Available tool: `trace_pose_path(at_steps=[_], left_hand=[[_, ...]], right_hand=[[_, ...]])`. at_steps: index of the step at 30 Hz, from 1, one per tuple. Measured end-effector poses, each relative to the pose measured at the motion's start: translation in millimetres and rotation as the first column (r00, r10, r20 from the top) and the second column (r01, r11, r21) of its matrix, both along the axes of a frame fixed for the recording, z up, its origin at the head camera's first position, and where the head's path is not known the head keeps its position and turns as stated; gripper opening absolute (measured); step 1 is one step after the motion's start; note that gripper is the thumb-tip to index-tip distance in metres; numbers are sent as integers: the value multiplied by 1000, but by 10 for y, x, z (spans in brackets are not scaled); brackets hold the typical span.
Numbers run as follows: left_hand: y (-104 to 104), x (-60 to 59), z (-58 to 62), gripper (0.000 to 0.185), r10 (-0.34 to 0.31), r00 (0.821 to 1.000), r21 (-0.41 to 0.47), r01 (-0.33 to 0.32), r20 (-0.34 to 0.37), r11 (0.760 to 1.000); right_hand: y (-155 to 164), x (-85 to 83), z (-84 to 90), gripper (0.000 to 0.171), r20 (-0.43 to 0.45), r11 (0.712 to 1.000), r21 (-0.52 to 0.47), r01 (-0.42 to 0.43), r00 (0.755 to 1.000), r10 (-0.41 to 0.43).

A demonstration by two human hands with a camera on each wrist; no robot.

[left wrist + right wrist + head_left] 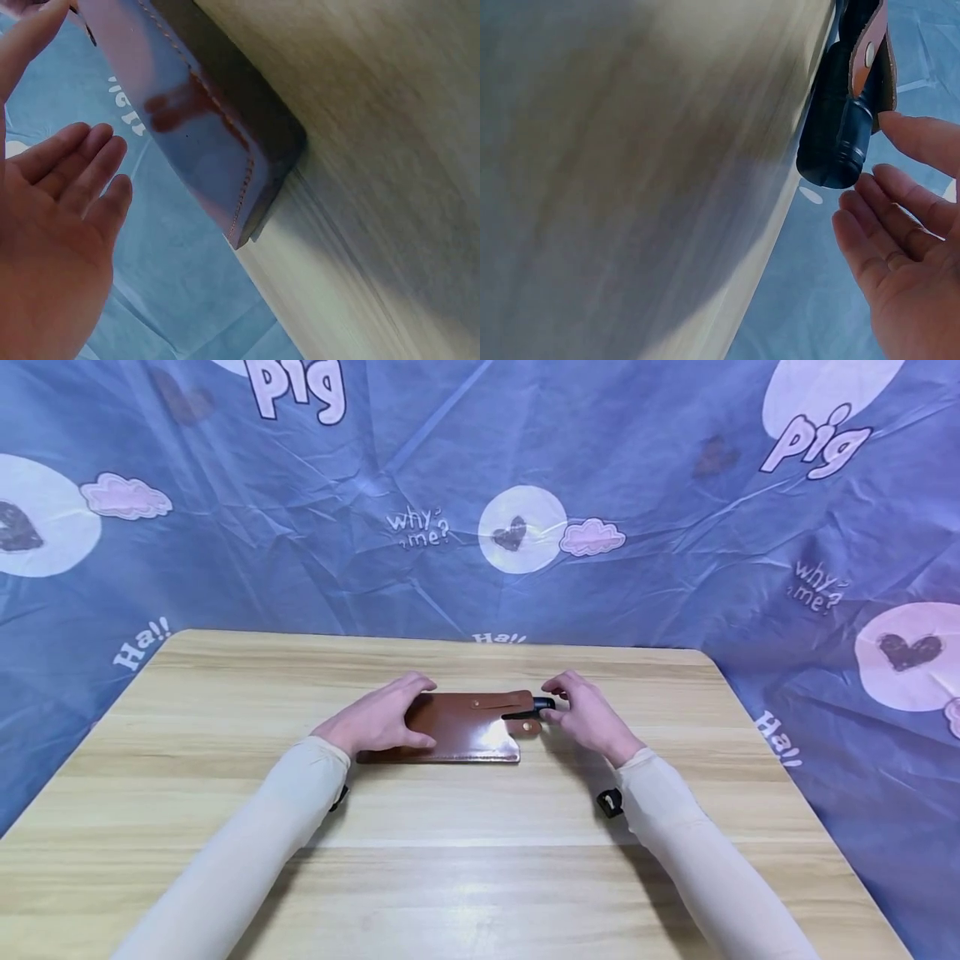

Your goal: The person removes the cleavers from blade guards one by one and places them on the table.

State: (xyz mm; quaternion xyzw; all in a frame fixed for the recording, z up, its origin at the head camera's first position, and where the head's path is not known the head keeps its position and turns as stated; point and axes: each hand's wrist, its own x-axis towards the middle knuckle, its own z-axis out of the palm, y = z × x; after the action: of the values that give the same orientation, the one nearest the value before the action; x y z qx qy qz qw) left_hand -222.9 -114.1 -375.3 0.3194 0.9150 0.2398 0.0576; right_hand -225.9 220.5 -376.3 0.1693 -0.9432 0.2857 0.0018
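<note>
A brown leather knife sheath (pixel 465 731) lies flat on the table, broad and cleaver-shaped, with stitching along its edge (pixel 202 157). From its right end sticks a black knife handle (pixel 545 702); the blade is hidden inside. A snap strap (pixel 525 727) hangs loose beside the handle, and its metal stud also shows on the strap (pixel 868 56) in the right wrist view. My left hand (pixel 378 718) is spread over the sheath's left end, fingers loosely bent. Around the handle's end, my right hand (pixel 588 717) is held with fingers apart, fingertips close to it.
The light wood-grain table (pixel 465 877) runs back to a blue printed cloth (pixel 337 577) that hangs behind it and along the sides. A small black device (pixel 610 802) is worn under the right wrist.
</note>
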Motion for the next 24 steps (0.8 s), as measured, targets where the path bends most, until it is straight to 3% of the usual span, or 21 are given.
trace_pose_path(at_steps=[6,18,24], left_hand=[[15,-19,-23,92,-23,1000,-20,24,17,1000],[24,-43,-67,105,9,998,-74,-5,61,997],[29,-43,-79,107,-14,997,-58,18,76,998]], right_hand=[[-5,-22,-20,39,-10,1000,15,-25,1000,25],[-34,-64,-38,35,-15,997,42,-57,998,58],[-52,-78,-10,36,-2,994,73,-83,997,83]])
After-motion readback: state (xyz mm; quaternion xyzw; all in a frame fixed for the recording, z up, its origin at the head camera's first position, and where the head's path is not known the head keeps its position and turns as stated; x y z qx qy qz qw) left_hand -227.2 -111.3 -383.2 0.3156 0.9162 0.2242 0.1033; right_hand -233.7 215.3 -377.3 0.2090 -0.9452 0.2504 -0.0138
